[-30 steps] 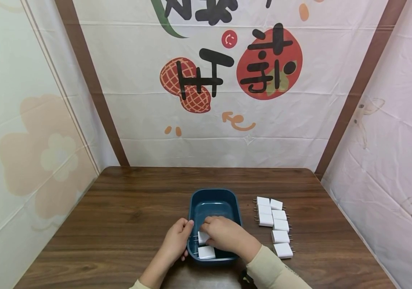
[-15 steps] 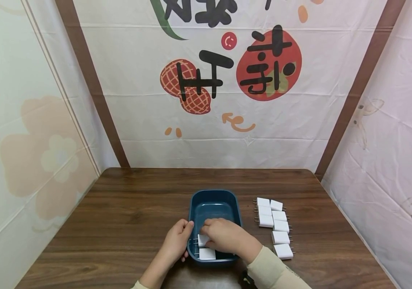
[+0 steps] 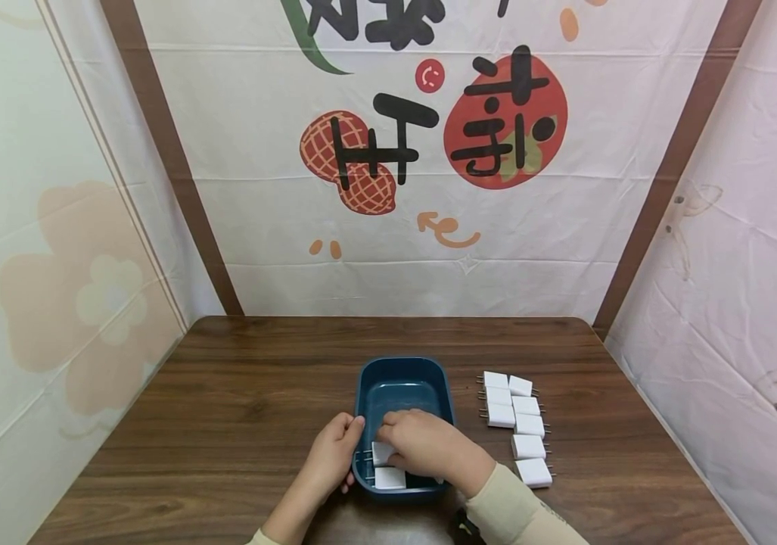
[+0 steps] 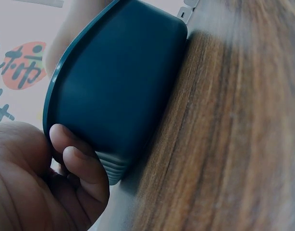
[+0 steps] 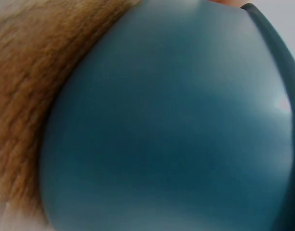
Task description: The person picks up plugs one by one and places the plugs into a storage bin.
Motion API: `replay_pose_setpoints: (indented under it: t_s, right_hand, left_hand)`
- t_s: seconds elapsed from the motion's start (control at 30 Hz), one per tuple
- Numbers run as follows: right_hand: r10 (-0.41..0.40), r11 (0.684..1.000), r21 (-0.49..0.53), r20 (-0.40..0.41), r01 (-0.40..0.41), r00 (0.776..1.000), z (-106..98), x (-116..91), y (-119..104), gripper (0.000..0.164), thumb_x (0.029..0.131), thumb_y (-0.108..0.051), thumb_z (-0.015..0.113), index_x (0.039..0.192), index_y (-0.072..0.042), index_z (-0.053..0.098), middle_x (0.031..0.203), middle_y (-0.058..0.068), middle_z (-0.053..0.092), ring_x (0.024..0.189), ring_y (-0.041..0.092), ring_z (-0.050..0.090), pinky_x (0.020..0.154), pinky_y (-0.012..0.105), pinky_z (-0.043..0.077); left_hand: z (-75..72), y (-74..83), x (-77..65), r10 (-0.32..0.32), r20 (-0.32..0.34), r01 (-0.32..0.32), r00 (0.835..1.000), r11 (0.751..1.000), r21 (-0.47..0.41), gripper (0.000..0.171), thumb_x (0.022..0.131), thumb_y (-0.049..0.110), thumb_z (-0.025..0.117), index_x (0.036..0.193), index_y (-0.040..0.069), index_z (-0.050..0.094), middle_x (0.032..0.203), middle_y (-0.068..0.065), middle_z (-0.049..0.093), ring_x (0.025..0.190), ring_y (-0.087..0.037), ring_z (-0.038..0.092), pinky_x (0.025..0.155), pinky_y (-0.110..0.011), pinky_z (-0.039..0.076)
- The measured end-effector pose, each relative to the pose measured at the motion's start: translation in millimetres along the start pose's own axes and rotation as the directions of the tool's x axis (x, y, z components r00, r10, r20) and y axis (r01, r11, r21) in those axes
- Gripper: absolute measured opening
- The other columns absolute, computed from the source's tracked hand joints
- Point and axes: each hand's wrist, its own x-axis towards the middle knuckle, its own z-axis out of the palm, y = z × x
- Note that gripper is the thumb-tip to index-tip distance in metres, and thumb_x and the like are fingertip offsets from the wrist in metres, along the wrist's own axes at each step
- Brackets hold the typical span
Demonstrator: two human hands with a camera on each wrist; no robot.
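Note:
A dark blue plastic bin [image 3: 402, 395] stands in the middle of the wooden table. My left hand [image 3: 335, 448] grips its left side, fingers [image 4: 87, 168] curled at the rim in the left wrist view. My right hand [image 3: 434, 448] reaches over the right rim into the bin and pinches a white charger plug [image 3: 380, 453] between thumb and fingers. Nearer the front wall, a second white charger plug [image 3: 390, 478] lies beside it; metal prongs on both point left. The right wrist view shows only the bin's outer wall [image 5: 166, 120], with the fingertips hidden.
To the right of the bin, several white charger plugs [image 3: 525, 426] lie in two uneven columns, prongs facing outward. A printed curtain [image 3: 279, 280] hangs behind the table's back edge, with more cloth on both sides. A dark object [image 3: 466, 526] shows under the right sleeve.
The charger plug under my right fingers has shifted slightly toward the front one and sits straighter. My left hand keeps its place on the bin.

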Motion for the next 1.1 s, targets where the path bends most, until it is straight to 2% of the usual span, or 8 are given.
replay_pose_setpoints:
  t_s: [0.27,0.47,0.8,0.97,1.1]
  right_hand:
    - [0.011,1.000,-0.023,0.010,-0.011,1.000,-10.9,-3.3,-0.2,0.030,0.090,-0.033,0.081,0.117,-0.021,0.074,0.104,-0.010,0.068,0.091,0.003,0.064,0.084,0.025,0.057]
    - [0.028,1.000,0.001,0.003,-0.028,1.000,-22.8,-8.7,4.9,0.031,0.090,-0.027,0.081,0.118,-0.018,0.075,0.107,-0.008,0.070,0.095,0.005,0.065,0.085,0.026,0.057]
    - [0.113,0.992,0.050,0.003,-0.113,0.994,-35.8,-21.6,24.9,0.035,0.091,-0.027,0.080,0.124,-0.015,0.073,0.116,-0.002,0.071,0.104,0.012,0.067,0.091,0.032,0.059]
    - [0.150,0.987,0.056,-0.009,-0.149,0.989,-39.8,-29.6,38.8,0.033,0.089,-0.022,0.081,0.120,-0.014,0.074,0.114,-0.001,0.071,0.102,0.014,0.068,0.088,0.033,0.060]
    - [0.216,0.973,0.083,-0.008,-0.215,0.976,-45.5,-38.4,49.7,0.030,0.088,-0.019,0.081,0.117,-0.013,0.075,0.109,0.000,0.070,0.096,0.015,0.068,0.084,0.034,0.060]
  left_hand:
    - [-0.3,0.6,-0.1,0.004,-0.008,-0.004,1.000,1.000,0.006,0.035,0.110,0.034,0.045,0.104,0.001,0.056,0.052,-0.003,0.050,0.035,-0.011,0.048,0.032,-0.030,0.044]
    - [-0.8,1.9,-1.2,0.011,-0.005,-0.011,1.000,1.000,0.006,0.035,0.111,0.033,0.045,0.104,0.001,0.056,0.052,-0.003,0.050,0.035,-0.011,0.048,0.032,-0.029,0.044]
    - [-0.3,3.8,-2.7,0.002,-0.012,-0.002,1.000,1.000,0.010,0.035,0.111,0.033,0.045,0.104,0.001,0.056,0.052,-0.004,0.050,0.035,-0.012,0.048,0.032,-0.030,0.045]
    - [0.2,3.7,-2.9,0.004,-0.023,-0.004,1.000,1.000,0.012,0.036,0.110,0.034,0.045,0.104,0.001,0.056,0.052,-0.004,0.050,0.035,-0.011,0.048,0.031,-0.029,0.044]
    - [0.4,3.4,-2.5,0.006,-0.023,-0.006,1.000,1.000,0.007,0.035,0.110,0.033,0.045,0.104,0.001,0.056,0.051,-0.003,0.049,0.034,-0.011,0.047,0.031,-0.029,0.044]
